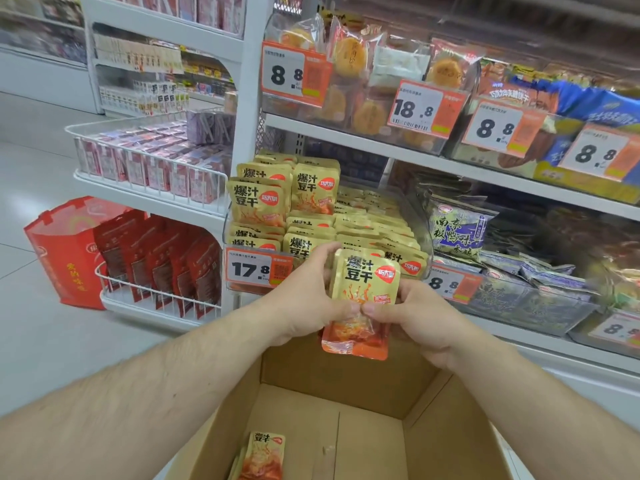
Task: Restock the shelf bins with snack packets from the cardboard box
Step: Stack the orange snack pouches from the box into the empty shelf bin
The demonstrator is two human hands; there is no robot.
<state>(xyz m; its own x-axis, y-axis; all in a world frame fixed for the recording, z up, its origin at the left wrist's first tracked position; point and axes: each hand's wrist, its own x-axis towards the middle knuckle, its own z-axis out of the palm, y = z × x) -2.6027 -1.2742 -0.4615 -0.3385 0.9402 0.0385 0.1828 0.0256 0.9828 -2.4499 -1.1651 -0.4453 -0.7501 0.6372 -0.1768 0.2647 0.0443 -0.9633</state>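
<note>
Both hands [360,308], gripping snack packets [363,289] between

All I get of myself from the head camera is two bare forearms and two hands. The left forearm [145,372] shows no sleeve, cuff or strap anywhere along its visible length, and fine dark hair lies over its upper side. The right forearm [540,407] is bare as well, with sparser hair on the part that shows. The left hand [304,299] wears no glove, ring or band that I can see. The right hand [415,317] is likewise ungloved and unadorned. The thumbnails on both hands look short and unpainted. My wrists carry no watch or bracelet.
</note>
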